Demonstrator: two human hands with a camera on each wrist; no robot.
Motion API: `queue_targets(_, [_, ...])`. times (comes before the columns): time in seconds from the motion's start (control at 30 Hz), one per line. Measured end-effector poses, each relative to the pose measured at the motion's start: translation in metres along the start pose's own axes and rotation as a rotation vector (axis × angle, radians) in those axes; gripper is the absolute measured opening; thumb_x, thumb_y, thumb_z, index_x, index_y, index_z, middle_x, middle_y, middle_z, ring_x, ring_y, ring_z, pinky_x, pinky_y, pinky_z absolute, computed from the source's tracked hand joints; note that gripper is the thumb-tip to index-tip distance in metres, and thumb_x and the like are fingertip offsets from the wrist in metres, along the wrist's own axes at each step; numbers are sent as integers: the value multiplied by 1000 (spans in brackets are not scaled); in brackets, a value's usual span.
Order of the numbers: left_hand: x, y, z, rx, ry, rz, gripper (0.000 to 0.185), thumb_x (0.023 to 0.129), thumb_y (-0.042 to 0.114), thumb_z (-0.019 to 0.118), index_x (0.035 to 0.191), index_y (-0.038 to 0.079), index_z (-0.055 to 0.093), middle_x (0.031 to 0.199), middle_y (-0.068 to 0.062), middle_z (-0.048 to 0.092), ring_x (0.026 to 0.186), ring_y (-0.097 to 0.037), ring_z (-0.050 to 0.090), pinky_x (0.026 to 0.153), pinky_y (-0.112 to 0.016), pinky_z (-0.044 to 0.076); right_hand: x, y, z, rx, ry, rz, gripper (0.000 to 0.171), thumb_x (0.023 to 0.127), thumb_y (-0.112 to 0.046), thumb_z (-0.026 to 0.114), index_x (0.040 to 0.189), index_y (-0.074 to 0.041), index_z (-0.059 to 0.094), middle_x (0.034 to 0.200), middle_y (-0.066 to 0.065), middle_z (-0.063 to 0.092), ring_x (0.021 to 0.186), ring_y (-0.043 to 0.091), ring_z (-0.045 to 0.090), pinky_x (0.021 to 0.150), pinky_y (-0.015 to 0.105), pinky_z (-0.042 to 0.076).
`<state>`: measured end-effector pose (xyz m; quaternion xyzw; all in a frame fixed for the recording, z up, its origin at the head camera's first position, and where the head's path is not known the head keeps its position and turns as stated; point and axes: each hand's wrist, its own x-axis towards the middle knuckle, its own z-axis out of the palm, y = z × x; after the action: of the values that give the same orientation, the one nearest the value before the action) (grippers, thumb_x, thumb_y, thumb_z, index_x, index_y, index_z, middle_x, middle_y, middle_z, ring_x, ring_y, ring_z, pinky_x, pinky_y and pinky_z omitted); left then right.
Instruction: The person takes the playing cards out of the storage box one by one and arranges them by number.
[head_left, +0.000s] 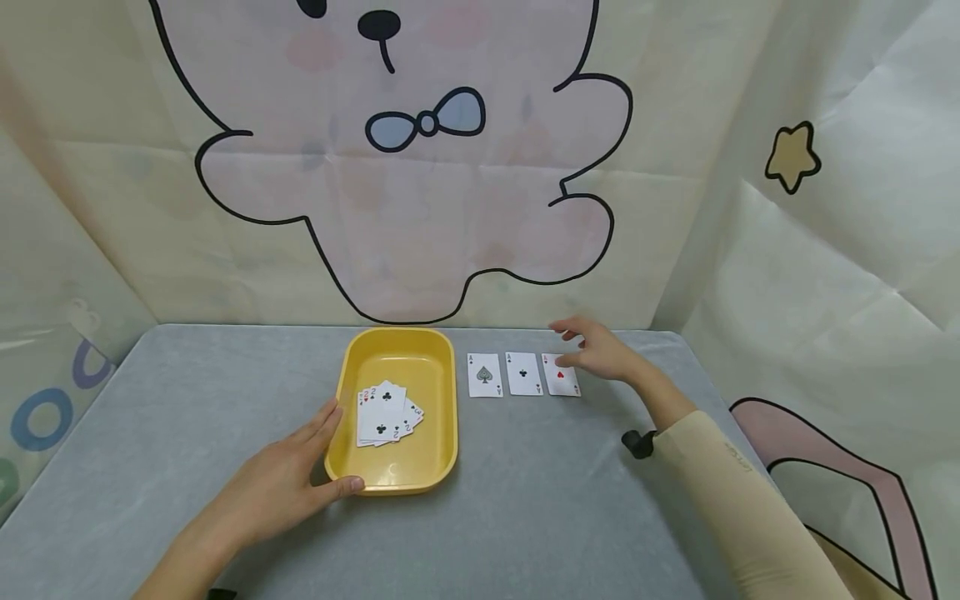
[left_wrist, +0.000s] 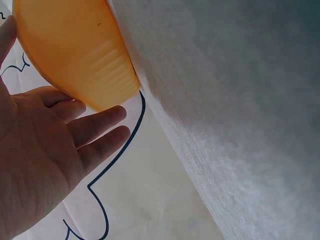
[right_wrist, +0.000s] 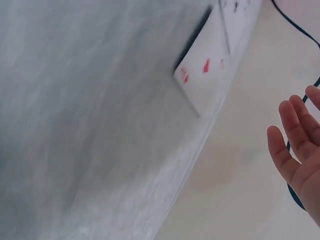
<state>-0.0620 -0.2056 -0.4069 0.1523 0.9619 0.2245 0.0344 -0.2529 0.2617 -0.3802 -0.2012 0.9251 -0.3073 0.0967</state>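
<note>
My left hand (head_left: 288, 479) rests against the left side of a yellow tray (head_left: 442, 475), its thumb at the near left corner and its fingers along the rim. In the left wrist view these fingers (left_wrist: 100, 127) look fairly straight beside the tray's outer wall. Inside the tray lies a loose pile of playing cards (head_left: 381, 412), a two of clubs on top. Right of the tray, an ace of spades (head_left: 484, 376), an ace of clubs (head_left: 523, 373) and an ace of hearts (head_left: 562, 379) lie face up in a row. Above the ace of hearts, my right hand (head_left: 600, 350) holds nothing, fingers loosely extended.
A grey cloth covers the table (head_left: 540, 500). Close behind its back edge hangs a printed backdrop (head_left: 450, 225) with a cartoon animal. Another printed sheet (head_left: 847, 275) hangs at the right side. The tray stands near the middle, reaching toward the back edge.
</note>
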Motion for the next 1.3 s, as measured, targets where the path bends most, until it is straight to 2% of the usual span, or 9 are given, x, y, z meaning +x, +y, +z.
queue_targets(0.27, [1,0,1,0,-4,-4,109,88,75,67,166,9,30,170,-11,31,138,-45,52,102,-64,48,2,-10,6,61,8,-36,60,90,-9,74,146,4,57,135,26,64,122,39,59,106,59,45])
queue_targets(0.43, [1,1,1,1,1,2,108,88,74,67,165,8,31,170,-12,31,139,-45,52,102,-64,48,6,-21,11,73,28,-58,58,90,-8,74,145,2,59,132,24,66,120,40,61,104,56,48])
queue_targets(0.8, [1,1,2,8,13,17,107,88,74,67,165,8,32,169,-12,32,138,-44,52,102,-63,48,11,-48,19,103,37,-121,56,93,-9,73,146,-1,59,130,15,68,120,36,62,105,55,48])
queue_targets(1.1, [0,1,1,1,9,12,107,89,74,66,165,9,31,170,-11,31,140,-44,51,103,-63,47,10,-70,32,150,59,-207,50,93,-7,74,142,-1,62,126,13,70,115,31,64,102,54,49])
queue_targets(1.3, [0,-1,1,6,6,8,107,89,75,66,166,9,30,170,-11,30,139,-45,51,103,-64,47,12,-84,46,186,62,-229,47,94,-8,75,139,-4,65,124,10,70,115,33,63,103,55,49])
